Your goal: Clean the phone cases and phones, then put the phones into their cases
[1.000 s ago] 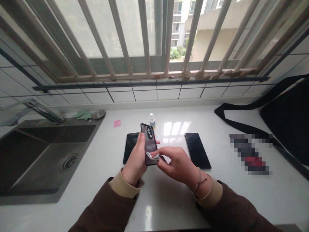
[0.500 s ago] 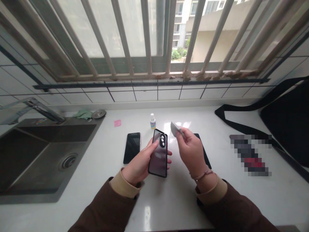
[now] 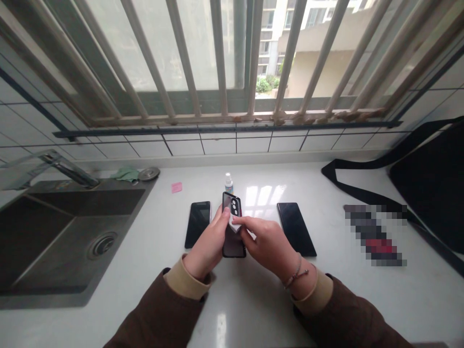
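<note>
My left hand [image 3: 208, 246] grips a dark phone [image 3: 233, 244] from its left side, back facing me, camera bump at the top. My right hand [image 3: 266, 241] pinches a small white wipe [image 3: 235, 223] and presses it against the phone's back just below the camera bump. Two more black phones lie flat on the white counter: one [image 3: 197, 224] just left of my hands, one [image 3: 296, 228] to the right. A small white bottle [image 3: 228, 182] stands behind the held phone.
A steel sink [image 3: 54, 232] with a tap [image 3: 61, 166] fills the left. A pink note [image 3: 176, 187], a green cloth [image 3: 125, 173] and a metal strainer [image 3: 148, 173] lie near the wall. A black bag with strap [image 3: 427, 179] sits at the right, beside a blurred item [image 3: 377, 234].
My right hand lifted the wipe away from the phone, then brought it back down onto the upper back. The left hand tilted the phone and returned it upright.
</note>
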Demonstrator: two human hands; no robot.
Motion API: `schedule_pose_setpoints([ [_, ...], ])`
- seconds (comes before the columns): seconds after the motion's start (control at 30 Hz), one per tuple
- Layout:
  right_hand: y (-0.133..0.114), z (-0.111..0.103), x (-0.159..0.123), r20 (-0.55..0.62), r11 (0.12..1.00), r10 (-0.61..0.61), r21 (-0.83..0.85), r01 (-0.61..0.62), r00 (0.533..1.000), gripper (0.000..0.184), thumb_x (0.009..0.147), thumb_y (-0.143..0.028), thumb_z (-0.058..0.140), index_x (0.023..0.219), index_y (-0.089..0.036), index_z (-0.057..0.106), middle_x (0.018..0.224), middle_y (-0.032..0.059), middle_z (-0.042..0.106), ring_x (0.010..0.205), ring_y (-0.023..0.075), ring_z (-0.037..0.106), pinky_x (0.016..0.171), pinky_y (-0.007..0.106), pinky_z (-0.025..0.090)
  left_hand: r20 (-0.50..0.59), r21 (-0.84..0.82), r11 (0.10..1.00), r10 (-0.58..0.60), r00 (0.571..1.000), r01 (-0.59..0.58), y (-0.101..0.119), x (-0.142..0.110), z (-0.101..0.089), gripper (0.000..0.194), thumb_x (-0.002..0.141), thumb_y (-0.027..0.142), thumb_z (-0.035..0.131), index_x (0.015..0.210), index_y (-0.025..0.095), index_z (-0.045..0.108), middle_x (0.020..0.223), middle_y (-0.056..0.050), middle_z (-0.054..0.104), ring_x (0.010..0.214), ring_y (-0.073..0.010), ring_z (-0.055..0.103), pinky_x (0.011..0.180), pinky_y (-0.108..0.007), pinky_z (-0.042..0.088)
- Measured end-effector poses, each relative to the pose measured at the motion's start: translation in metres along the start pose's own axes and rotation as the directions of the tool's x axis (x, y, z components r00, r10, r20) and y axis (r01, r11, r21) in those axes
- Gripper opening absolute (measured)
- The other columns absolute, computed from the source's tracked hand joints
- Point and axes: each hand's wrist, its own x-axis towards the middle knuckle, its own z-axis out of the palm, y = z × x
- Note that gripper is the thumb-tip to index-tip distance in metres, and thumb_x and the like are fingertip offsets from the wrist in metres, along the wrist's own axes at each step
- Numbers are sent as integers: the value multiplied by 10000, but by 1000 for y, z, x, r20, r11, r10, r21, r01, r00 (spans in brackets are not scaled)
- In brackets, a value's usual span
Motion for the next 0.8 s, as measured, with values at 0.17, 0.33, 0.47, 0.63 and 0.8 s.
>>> schedule_pose_setpoints([
  [0.17, -7, -4, 0, 48, 989, 60, 130, -65, 997, 228, 931, -147, 635, 1073, -229, 794, 851, 9, 805, 650, 149, 692, 675, 265, 521, -24, 22, 1000, -14, 1000, 14, 0, 4, -1, 463, 994, 495, 722, 1367, 226, 667, 1185, -65, 773, 1063, -222, 738, 1001, -329, 566],
  [0.33, -4, -13, 5, -98, 947, 263, 219, -237, 960, 201, 988, -249, 604, 994, -201, 799, 790, 11, 769, 681, 164, 675, 647, 266, 490, 5, -55, 994, -96, 995, 96, 5, 1, 4, 379, 1017, 456, 677, 1279, 185, 640, 1017, -75, 777, 773, -195, 750, 795, -336, 622],
  [0.47, 7, -21, 10, -321, 921, 388, 168, -351, 864, 301, 1064, -374, 557, 1069, -187, 794, 851, 47, 799, 724, 202, 722, 686, 303, 536, 87, 10, 970, -244, 966, 244, 15, -7, 7, 378, 1025, 405, 624, 1342, 209, 559, 988, -122, 788, 782, -257, 788, 760, -395, 631],
  [0.63, 21, -16, 9, -385, 968, 201, -60, -242, 901, 306, 1076, -274, 553, 1266, -186, 777, 1218, 128, 830, 1088, 292, 810, 937, 397, 631, 233, 125, 932, -362, 903, 341, 19, -17, 8, 700, 878, 180, 640, 1547, 250, 447, 1030, -133, 808, 863, -291, 809, 780, -398, 614],
  [0.8, 26, -2, 6, -95, 993, 26, -109, -36, 995, 364, 1064, -125, 490, 1312, -159, 754, 1358, 135, 777, 1240, 274, 771, 1085, 429, 620, 363, 206, 910, -411, 836, 359, 8, -19, 4, 498, 793, 113, 687, 1289, 159, 667, 1014, -132, 813, 878, -277, 797, 850, -395, 611],
])
